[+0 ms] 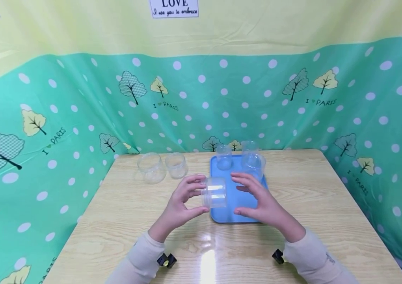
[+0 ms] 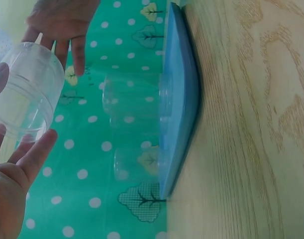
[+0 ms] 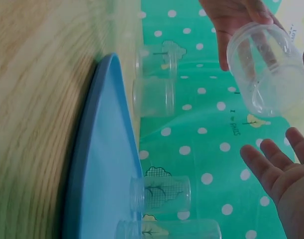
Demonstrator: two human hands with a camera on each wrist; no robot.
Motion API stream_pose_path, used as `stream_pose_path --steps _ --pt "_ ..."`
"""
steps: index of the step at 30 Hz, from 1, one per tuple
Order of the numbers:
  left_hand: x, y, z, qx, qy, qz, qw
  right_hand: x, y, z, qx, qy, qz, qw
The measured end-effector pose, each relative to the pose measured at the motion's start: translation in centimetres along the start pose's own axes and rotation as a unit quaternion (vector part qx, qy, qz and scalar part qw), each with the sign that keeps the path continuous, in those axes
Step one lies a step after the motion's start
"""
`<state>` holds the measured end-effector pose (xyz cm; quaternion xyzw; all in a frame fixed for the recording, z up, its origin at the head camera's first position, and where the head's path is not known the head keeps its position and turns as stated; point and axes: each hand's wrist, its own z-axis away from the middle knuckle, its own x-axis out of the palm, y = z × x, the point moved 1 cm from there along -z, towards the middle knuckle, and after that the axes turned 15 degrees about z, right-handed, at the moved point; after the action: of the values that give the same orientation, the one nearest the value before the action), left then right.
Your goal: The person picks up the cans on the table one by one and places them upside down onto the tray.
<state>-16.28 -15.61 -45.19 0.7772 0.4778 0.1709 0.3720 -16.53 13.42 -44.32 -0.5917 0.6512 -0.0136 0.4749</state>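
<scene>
Jar [image 1: 216, 193], clear and see-through, is held in the air above the near part of the tray [image 1: 234, 215], lying on its side; clock directions below are taken from it in the head view. Its mouth faces 9 o'clock, its base 3 o'clock.

Left hand [image 1: 179, 206], at 9 o'clock: fingers and thumb are curled about the mouth end and grip it, thumb on the side nearer the person. Right hand [image 1: 265, 205], at 3 o'clock: fingers are spread and slightly bent, thumb apart, holding nothing; in the head view a gap separates them from the base.

Tray is blue, with rounded corners, and lies flat on the worktop [image 1: 328, 205], which has a pale wood grain. Three clear vessels stand at its far end: a small cup [image 1: 224, 158] just past 12 o'clock, a tall cup [image 1: 249, 147] at 1 o'clock and a broad cup [image 1: 255, 162] at 2 o'clock. The latter two overlap in sight; whether they touch cannot be told.

Two further clear vessels stand on the worktop at 10 o'clock, off the tray: a wide tub [image 1: 152, 169] and, just beside it, a narrower tub [image 1: 176, 166]. A dotted green curtain [image 1: 194, 118] hangs at 12 o'clock.
</scene>
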Motion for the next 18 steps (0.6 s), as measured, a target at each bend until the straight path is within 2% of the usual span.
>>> stream_pose_path --steps 9,18 --pt "0.4 0.3 0.0 -0.007 -0.010 -0.009 0.9999 0.6 -0.7 -0.2 -0.018 0.011 -0.018 0.9996" --pt "0.8 0.4 0.1 0.001 -0.019 0.004 0.9998 1.0 -1.0 -0.2 0.005 -0.001 -0.057 0.9983"
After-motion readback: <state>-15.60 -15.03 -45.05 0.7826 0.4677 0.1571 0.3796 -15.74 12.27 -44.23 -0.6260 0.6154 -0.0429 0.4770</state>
